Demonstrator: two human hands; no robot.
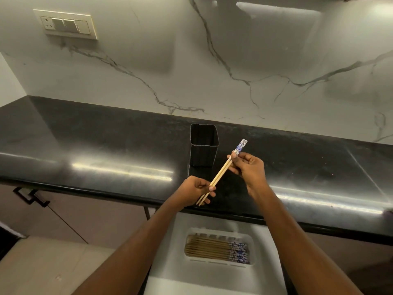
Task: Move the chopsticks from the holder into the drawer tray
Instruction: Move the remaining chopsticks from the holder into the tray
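A pair of wooden chopsticks (221,173) with blue-and-white patterned tops is held slanted above the black counter. My left hand (194,191) pinches their thin lower ends. My right hand (249,168) grips them just below the patterned tops. Behind them stands the black square holder (204,149), upright, with nothing visible inside it. Below the counter edge the white drawer tray (252,251) lies in the pulled-out drawer, and several matching chopsticks (214,249) lie side by side in it, patterned ends to the right.
The glossy black counter (106,150) runs left to right under a white marble wall with a switch plate (66,24) at upper left. Cabinet doors with dark handles (29,195) sit below the counter at left.
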